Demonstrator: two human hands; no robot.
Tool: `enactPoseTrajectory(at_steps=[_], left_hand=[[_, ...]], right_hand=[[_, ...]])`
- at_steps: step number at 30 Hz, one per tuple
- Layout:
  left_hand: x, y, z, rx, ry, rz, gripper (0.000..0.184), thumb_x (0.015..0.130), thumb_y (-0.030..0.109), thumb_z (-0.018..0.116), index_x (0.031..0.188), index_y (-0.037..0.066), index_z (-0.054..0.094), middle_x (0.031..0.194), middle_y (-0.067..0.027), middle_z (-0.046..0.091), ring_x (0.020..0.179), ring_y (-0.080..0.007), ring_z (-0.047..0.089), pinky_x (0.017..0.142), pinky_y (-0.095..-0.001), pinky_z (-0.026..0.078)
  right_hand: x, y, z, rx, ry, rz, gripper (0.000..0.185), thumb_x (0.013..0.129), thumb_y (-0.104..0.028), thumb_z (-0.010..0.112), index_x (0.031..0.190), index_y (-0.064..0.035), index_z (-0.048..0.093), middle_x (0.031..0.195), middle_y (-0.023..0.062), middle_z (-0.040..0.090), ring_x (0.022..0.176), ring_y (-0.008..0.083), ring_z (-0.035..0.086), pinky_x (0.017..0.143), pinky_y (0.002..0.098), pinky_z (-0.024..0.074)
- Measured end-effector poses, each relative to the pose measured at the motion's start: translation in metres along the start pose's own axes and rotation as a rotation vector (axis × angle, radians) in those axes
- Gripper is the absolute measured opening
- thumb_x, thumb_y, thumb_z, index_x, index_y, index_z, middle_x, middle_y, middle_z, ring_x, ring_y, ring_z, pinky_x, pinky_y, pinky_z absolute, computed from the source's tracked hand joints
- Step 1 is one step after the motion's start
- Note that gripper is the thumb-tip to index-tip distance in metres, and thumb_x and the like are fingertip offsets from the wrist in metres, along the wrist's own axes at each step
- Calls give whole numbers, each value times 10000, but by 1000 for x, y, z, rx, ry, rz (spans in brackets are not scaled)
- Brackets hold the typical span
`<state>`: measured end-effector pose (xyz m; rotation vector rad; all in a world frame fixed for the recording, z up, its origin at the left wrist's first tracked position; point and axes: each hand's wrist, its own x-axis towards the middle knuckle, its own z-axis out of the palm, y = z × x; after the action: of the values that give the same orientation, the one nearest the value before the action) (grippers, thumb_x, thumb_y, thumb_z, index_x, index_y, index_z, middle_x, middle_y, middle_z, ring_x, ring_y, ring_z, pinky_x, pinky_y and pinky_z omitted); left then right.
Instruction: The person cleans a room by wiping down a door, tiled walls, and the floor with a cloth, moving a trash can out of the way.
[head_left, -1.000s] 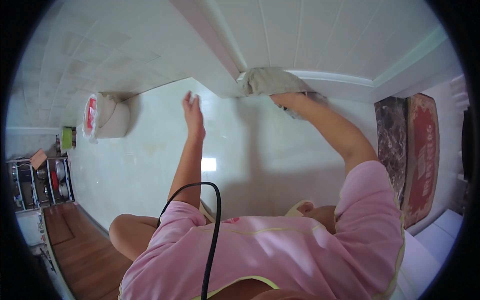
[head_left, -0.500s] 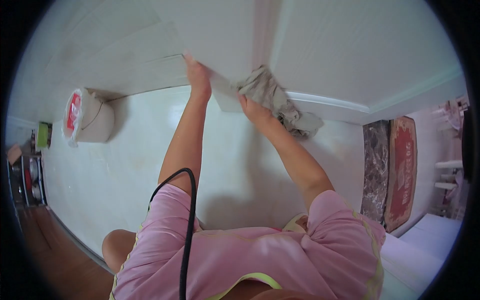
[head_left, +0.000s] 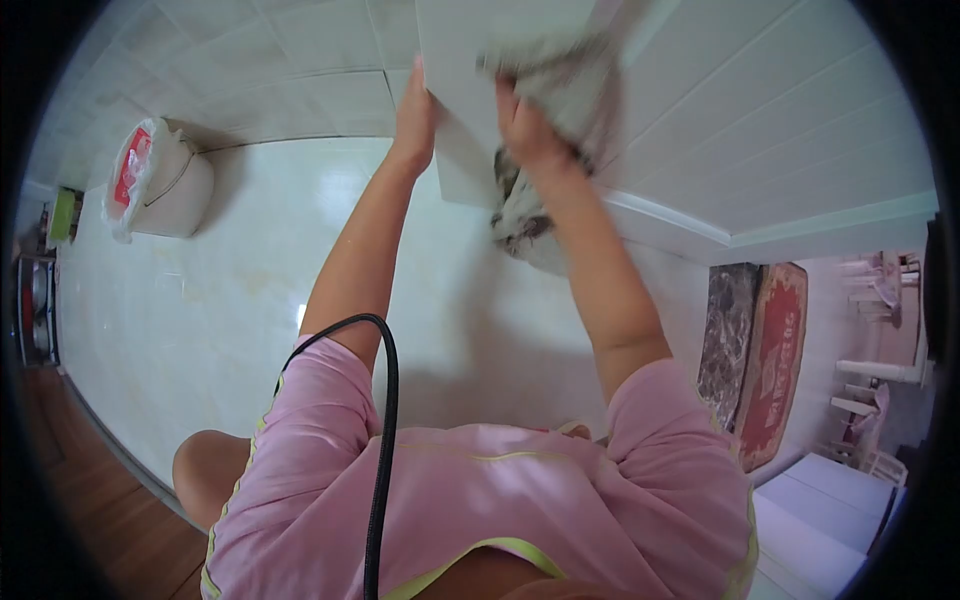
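A white panelled door (head_left: 465, 110) stands in front of me, its free edge towards the left. My left hand (head_left: 415, 125) is closed on that edge, with some of its fingers hidden. Against the door's face, my right hand (head_left: 537, 135) grips a crumpled grey cloth (head_left: 580, 90). The cloth is smeared by motion, and its darker, patterned loose end (head_left: 525, 225) hangs below my wrist.
A whitish bucket (head_left: 180, 190) with a plastic liner stands on the pale floor (head_left: 240, 280) by the tiled wall at left. To the right lie a dark stone threshold (head_left: 727, 335) and a red mat (head_left: 775, 365). White chairs (head_left: 870, 390) are farther right.
My right hand and the cloth have moved up the door, and the cloth's loose end has swung left. My left hand appears higher along the door edge. The view has shifted slightly.
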<state>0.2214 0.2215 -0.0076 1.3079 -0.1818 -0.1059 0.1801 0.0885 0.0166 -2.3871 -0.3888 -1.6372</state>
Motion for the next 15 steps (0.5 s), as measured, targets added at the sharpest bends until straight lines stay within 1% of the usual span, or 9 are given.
enactPoseTrajectory(at_steps=[1, 3, 5, 6, 8, 9, 10, 12, 15], left_hand=[[1, -1, 0, 7, 12, 11, 682, 886, 552, 308, 1310, 18, 338, 1298, -93, 385, 1173, -194, 363, 984, -306, 270], [-1, -9, 0, -5, 22, 49, 622, 892, 519, 319, 1284, 37, 361, 1252, -79, 414, 1140, -185, 380, 967, -309, 288], [7, -21, -5, -48, 4, 116, 513, 907, 449, 344, 1238, 61, 393, 1171, -55, 459, 1085, -170, 406, 941, -313, 310], [10, -25, -8, 52, 0, 173, 504, 909, 432, 343, 1242, 57, 393, 1167, -55, 465, 1099, -171, 403, 936, -315, 316], [0, -15, 4, -1, 64, 115, 541, 910, 436, 334, 1277, 40, 355, 1230, -74, 426, 1123, -188, 394, 949, -317, 307], [2, -4, 9, -25, 95, 110, 560, 910, 438, 329, 1294, 31, 336, 1262, -84, 407, 1135, -196, 389, 956, -317, 303], [3, -4, 9, 75, 87, 197, 555, 919, 429, 304, 1290, 18, 345, 1270, -103, 402, 1147, -208, 385, 959, -324, 300], [-1, -2, 8, 49, 144, 128, 576, 916, 456, 292, 1287, 20, 355, 1273, -108, 402, 1151, -215, 385, 965, -328, 298], [-5, 2, 15, -19, 208, 17, 611, 911, 498, 274, 1282, 22, 371, 1277, -116, 402, 1158, -227, 385, 973, -334, 295]], right_hand=[[-26, -1, 9, 235, -17, 91, 313, 861, -303, 468, 843, -27, 614, 948, 188, 595, 906, 338, 540, 804, 390, 415], [-74, -4, 14, 399, -483, 339, 237, 832, -252, 492, 926, -67, 606, 1044, 138, 571, 984, 310, 506, 853, 383, 393], [-91, -21, -4, 122, -1005, 439, 269, 824, -270, 507, 1036, -119, 575, 1089, 94, 554, 1019, 270, 493, 890, 351, 384], [-109, -29, -6, 95, -1136, 533, 283, 819, -266, 509, 1059, -125, 561, 1087, 88, 556, 1017, 257, 498, 894, 341, 389], [-139, -36, -7, 74, -1236, 577, 288, 815, -259, 506, 1068, -129, 548, 1085, 77, 559, 1012, 239, 509, 890, 334, 401], [-144, -33, -2, 74, -1194, 515, 275, 817, -255, 502, 1055, -127, 550, 1087, 71, 559, 1009, 235, 515, 882, 337, 407], [-147, -32, 2, 79, -1166, 450, 263, 818, -251, 497, 1042, -126, 552, 1088, 66, 560, 1005, 230, 521, 873, 339, 414], [-150, -27, 5, 77, -1124, 333, 240, 820, -242, 487, 1017, -122, 555, 1091, 55, 561, 997, 221, 533, 855, 344, 427], [-56, -22, -19, 242, -1151, 359, 310, 803, -285, 471, 1060, -127, 545, 1018, 134, 578, 929, 303, 553, 788, 410, 439]])
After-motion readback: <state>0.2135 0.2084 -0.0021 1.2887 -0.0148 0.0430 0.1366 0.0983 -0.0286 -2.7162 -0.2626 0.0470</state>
